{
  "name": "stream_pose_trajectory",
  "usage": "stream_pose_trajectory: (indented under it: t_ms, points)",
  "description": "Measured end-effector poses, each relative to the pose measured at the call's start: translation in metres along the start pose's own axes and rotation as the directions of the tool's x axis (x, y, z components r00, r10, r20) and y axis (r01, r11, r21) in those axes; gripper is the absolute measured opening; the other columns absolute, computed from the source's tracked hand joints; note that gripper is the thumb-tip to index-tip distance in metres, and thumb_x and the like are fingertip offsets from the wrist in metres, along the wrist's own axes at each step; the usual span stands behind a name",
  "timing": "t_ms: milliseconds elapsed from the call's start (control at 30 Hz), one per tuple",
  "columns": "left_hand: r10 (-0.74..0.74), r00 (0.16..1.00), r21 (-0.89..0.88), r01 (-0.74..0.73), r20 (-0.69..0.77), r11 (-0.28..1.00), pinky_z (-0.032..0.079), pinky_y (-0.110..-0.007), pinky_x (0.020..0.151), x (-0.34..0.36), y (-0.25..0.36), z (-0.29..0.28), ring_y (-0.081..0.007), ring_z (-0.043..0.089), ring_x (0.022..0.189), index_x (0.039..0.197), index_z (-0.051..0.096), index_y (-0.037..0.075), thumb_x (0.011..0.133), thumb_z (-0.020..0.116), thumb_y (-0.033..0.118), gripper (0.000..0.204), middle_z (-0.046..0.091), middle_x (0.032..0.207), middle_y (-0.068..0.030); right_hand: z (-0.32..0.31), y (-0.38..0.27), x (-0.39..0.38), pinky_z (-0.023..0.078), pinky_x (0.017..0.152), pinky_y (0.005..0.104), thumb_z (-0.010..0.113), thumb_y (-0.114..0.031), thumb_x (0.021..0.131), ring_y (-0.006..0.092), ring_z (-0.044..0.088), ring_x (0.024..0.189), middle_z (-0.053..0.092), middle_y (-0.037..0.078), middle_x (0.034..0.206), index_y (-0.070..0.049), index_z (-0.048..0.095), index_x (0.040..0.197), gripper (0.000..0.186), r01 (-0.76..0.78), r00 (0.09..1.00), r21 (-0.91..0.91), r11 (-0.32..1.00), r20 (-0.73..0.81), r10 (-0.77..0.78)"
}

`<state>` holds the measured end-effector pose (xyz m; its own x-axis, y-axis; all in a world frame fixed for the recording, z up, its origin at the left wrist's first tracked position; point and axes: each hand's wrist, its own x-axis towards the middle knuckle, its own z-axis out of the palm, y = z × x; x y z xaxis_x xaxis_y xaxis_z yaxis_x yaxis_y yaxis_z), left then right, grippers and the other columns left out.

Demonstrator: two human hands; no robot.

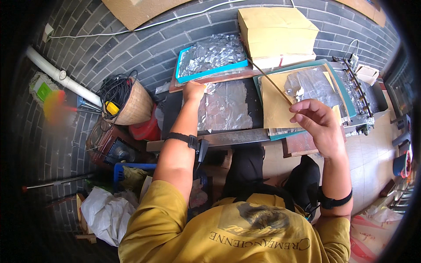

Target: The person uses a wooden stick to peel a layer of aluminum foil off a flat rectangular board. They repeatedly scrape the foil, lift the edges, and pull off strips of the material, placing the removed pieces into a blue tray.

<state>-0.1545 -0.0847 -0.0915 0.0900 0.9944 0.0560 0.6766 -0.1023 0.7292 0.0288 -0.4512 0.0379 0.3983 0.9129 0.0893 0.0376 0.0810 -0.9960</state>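
My left hand (193,91) has its fingers curled at the top left corner of a thin silvery sheet (223,107) on a black board (173,114); what it grips is hidden. My right hand (315,125) pinches a long thin stick (272,81), which slants up toward a blue-rimmed tray (210,65) of crumpled silver foil. Beneath the stick lie yellowish paper (276,116) and another silvery sheet (313,83), stacked on a green mat (344,96).
A tall yellow paper stack (276,30) stands at the back against the brick wall. A wicker basket of cables (131,105), red bucket (142,129) and blue crate (118,168) are at the left. A metal bar with knobs (357,87) is at the right.
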Motion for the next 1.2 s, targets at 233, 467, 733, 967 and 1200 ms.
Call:
stream_pose_trajectory:
  t_ms: [233,467,733,967,1200]
  points:
    - [0.015,1.0,0.306,-0.015,0.002,0.952,0.051,-0.04,0.074,-0.014,0.019,-0.013,-0.03,0.067,0.086,0.077,0.071,0.007,0.07,0.073,0.027,0.021,0.069,0.092,-0.0165,-0.004,-0.002,-0.004,0.045,0.078,0.023,0.057,0.002,0.087,0.0095,0.057,0.087,0.06,0.002,0.09,0.002,0.058,0.103,0.016,0.02,0.999,-0.012,1.0,-0.029,-0.02]
    - [0.054,0.927,-0.746,0.262,0.37,0.612,0.053,-0.035,0.081,0.009,-0.005,0.006,-0.0285,0.064,0.088,0.089,0.06,0.0,0.085,0.057,0.012,0.013,0.063,0.088,-0.0142,-0.007,-0.002,-0.007,0.046,0.079,0.0235,0.057,0.001,0.087,0.0099,0.057,0.087,0.06,0.003,0.091,0.003,0.057,0.103,0.016,0.018,0.999,0.003,1.0,-0.032,-0.018]
    - [-0.107,0.79,-0.669,0.575,0.604,0.471,0.05,-0.034,0.08,0.014,-0.013,0.003,-0.0259,0.059,0.089,0.097,0.057,-0.004,0.09,0.047,0.014,0.021,0.058,0.096,-0.0172,-0.018,-0.009,-0.015,0.046,0.078,0.0234,0.057,0.001,0.087,0.0099,0.057,0.086,0.061,0.003,0.091,0.003,0.059,0.102,0.015,0.056,0.997,0.018,0.998,-0.053,-0.055]
    - [-0.083,0.762,-0.701,0.627,0.642,0.34,0.039,-0.02,0.049,0.009,0.006,-0.03,-0.0112,0.051,0.057,0.092,0.057,0.001,0.088,0.053,0.011,0.012,0.06,0.083,-0.0119,-0.067,0.012,-0.03,0.044,0.068,0.0221,0.058,-0.004,0.088,0.0073,0.053,0.073,0.06,0.001,0.081,0.003,0.06,0.093,0.009,-0.008,0.969,-0.316,0.949,-0.237,-0.071]
    - [0.04,0.894,-0.753,0.351,0.446,0.558,0.037,-0.019,0.049,-0.029,0.022,-0.049,-0.0076,0.049,0.059,0.094,0.06,0.006,0.084,0.06,0.009,0.011,0.061,0.08,-0.0054,-0.075,0.054,-0.042,0.053,0.053,0.0284,0.045,-0.019,0.097,0.0208,0.063,0.056,0.063,0.016,0.076,0.007,0.053,0.104,0.028,-0.452,0.88,-0.051,0.891,-0.193,0.435]
